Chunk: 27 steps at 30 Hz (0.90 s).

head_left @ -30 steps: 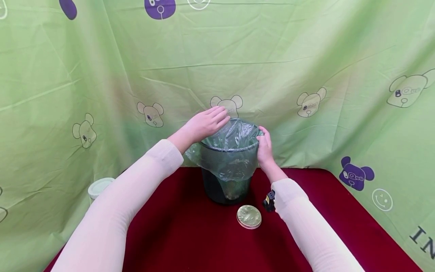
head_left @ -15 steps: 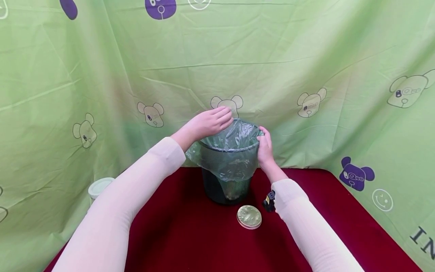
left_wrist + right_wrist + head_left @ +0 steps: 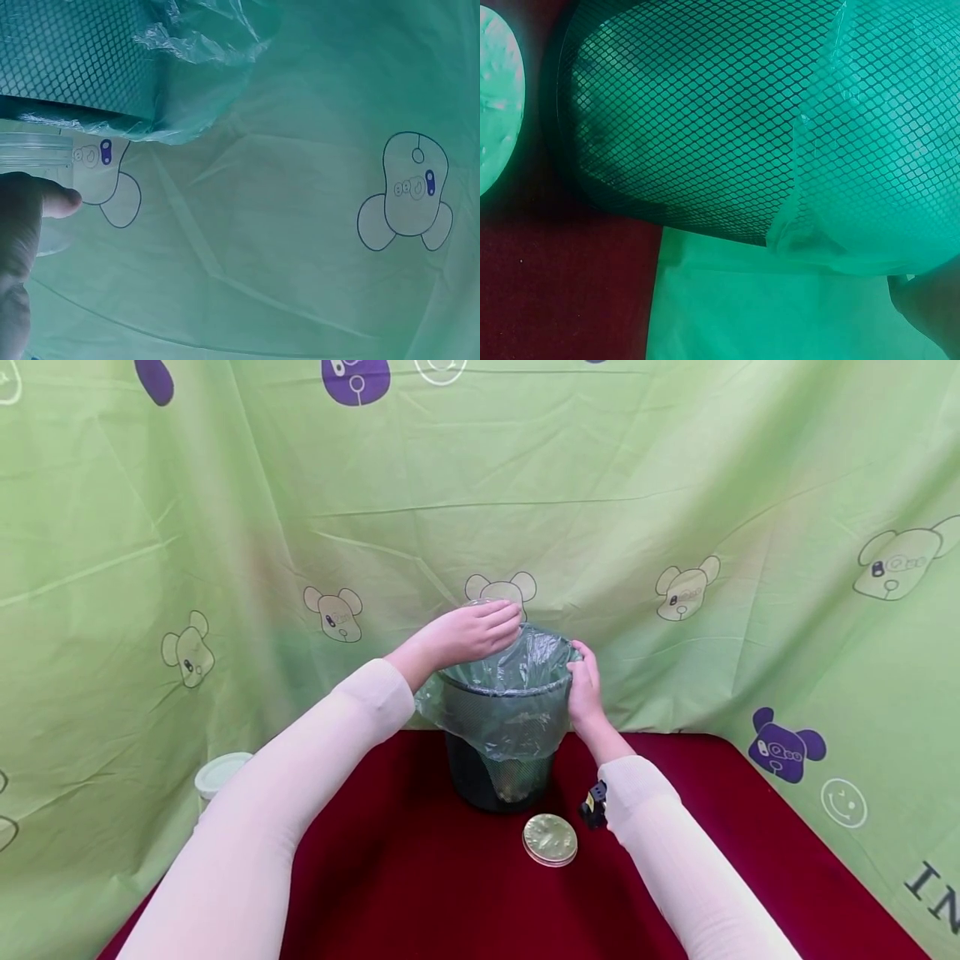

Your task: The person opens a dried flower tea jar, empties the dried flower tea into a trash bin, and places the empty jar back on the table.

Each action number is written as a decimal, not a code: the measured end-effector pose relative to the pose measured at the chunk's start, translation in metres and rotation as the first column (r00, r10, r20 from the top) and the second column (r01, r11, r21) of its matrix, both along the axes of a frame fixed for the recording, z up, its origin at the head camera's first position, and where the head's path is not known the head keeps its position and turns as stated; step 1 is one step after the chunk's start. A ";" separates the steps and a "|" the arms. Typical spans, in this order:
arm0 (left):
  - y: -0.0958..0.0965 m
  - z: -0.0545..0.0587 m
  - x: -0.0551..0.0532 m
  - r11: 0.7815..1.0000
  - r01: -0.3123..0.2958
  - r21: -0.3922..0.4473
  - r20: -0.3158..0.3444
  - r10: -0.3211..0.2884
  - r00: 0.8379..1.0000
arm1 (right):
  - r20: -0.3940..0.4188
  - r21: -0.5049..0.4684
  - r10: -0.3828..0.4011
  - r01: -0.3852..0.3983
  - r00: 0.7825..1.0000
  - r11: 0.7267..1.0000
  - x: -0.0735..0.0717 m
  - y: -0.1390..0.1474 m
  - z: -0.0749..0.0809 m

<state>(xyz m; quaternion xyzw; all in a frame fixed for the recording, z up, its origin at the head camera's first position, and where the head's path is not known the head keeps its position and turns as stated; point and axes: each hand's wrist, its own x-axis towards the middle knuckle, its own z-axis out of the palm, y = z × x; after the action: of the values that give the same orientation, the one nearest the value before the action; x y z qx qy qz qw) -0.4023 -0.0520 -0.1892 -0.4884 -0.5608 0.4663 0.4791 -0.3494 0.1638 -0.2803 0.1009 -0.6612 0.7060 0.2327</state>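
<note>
My left arm stretches forward, the left hand [image 3: 471,635] over the left side of the mesh wastebasket [image 3: 476,777]; its grip wraps a clear threaded jar [image 3: 37,156] near the rim; my right arm angles inward, the right hand [image 3: 587,687] clasping the rim and translucent liner [image 3: 517,739]; the basket stands upright on the desk [image 3: 405,877].

Through the head camera I saw a black mesh bin [image 3: 471,777] standing upright, narrowing toward its base and gripped at the right of its rim by the right hand [image 3: 585,687]. A translucent green bag [image 3: 510,727] lined it, crinkled inside, its edge folded over the rim and draped unevenly down the outside. On my left wrist feed, a clear jar [image 3: 41,154], held in the left hand [image 3: 476,633], pointed its threaded mouth downward near that rim.
</note>
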 end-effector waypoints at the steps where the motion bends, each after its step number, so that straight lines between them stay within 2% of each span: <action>1: 0.000 0.000 0.000 1.000 0.000 -0.010 -0.004 0.000 1.000 | 0.001 0.000 -0.001 0.001 1.000 1.000 0.000 0.000 0.000; 7: 0.002 -0.001 0.000 0.998 0.010 -0.064 -0.016 -0.011 1.000 | 0.002 -0.001 0.002 -0.002 1.000 1.000 0.001 0.000 0.000; 14: 0.005 -0.004 -0.001 0.996 0.048 -0.077 -0.009 -0.049 0.999 | -0.008 -0.008 0.014 -0.014 1.000 1.000 0.001 0.000 0.000; 27: 0.007 -0.005 0.001 0.994 0.038 -0.100 -0.010 -0.039 0.999 | -0.009 -0.012 0.019 -0.019 1.000 1.000 -0.001 0.001 0.000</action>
<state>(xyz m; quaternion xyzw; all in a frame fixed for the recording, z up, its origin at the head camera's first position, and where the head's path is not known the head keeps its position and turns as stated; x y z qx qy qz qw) -0.4017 -0.0448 -0.1938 -0.5196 -0.5247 0.4872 0.4662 -0.3502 0.1643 -0.2803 0.1086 -0.6548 0.7118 0.2297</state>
